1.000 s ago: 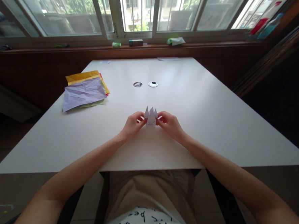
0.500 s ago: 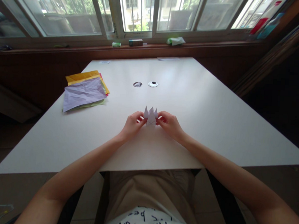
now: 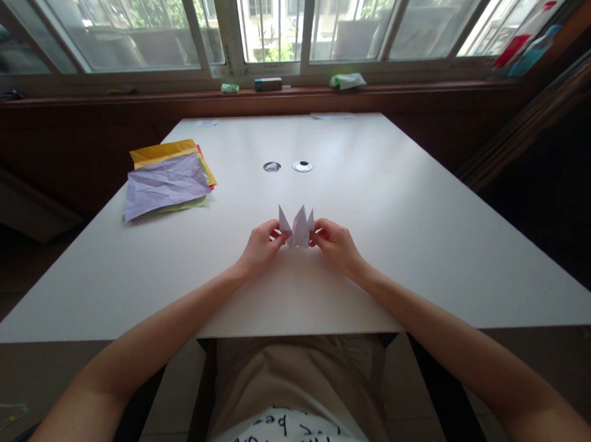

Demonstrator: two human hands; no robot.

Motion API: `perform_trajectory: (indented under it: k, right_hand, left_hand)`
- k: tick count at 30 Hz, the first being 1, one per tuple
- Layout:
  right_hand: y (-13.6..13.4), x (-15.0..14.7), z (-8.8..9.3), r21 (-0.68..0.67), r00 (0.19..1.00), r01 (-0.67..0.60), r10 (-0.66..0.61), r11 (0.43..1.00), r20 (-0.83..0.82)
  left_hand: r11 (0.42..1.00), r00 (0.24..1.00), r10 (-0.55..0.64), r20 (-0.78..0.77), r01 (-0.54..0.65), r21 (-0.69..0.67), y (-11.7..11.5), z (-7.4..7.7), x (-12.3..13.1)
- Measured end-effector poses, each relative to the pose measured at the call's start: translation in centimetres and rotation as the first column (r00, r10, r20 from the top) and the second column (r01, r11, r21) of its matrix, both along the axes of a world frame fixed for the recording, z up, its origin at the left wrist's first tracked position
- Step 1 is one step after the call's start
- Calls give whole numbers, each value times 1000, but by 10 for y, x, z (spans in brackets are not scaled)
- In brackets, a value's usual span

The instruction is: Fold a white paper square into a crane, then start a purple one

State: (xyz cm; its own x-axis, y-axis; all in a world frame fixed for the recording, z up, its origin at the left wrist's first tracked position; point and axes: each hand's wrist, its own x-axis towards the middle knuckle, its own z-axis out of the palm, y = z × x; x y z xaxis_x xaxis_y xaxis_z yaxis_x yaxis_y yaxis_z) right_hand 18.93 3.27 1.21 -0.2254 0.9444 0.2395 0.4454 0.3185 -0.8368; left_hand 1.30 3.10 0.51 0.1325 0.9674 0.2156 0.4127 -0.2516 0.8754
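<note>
A small folded paper piece (image 3: 301,228), pale lilac-white with several upright points, stands between my hands just above or on the white table (image 3: 423,255). My left hand (image 3: 264,244) pinches its left flap between thumb and fingers. On the other side, my right hand (image 3: 338,245) grips the right edge the same way. The left point leans outward, apart from the taller middle point. Fingertips behind the paper are partly hidden.
Left on the table lies a stack of coloured paper (image 3: 167,183), a creased lilac sheet on top. Two round cable-hole fittings (image 3: 302,166) sit beyond my hands. A small box (image 3: 268,84) and a tissue pack (image 3: 347,81) rest on the windowsill.
The left point of the folded paper has swung outward to the left, widening the gap to the middle point. Both hands stay nearly in place and keep their hold.
</note>
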Motion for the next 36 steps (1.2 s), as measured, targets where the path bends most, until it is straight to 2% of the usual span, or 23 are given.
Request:
perform_trajectory:
  k: [9, 16, 20, 27, 36]
  right_hand:
    - [3, 1, -1, -100, 992, -20, 7, 995, -130]
    - [3, 1, 7, -231, 926, -148, 53, 962, -374]
    - [2, 2, 8, -271, 895, -199, 62, 942, -442]
    - [1, 3, 9, -280, 852, -239, 62, 930, -520]
    - [3, 5, 6, -252, 813, -241, 53, 937, -581]
  left_hand:
    - [998, 999, -7, 49, 11, -68, -2, 4, 1]
    - [976, 971, -55, 233, 101, -192, 0, 5, 1]
    - [957, 941, -57, 334, 147, -251, -2, 8, 1]
    - [927, 888, -54, 456, 214, -308, -3, 9, -1]
    - [913, 839, -7, 545, 228, -339, -3, 11, -1]
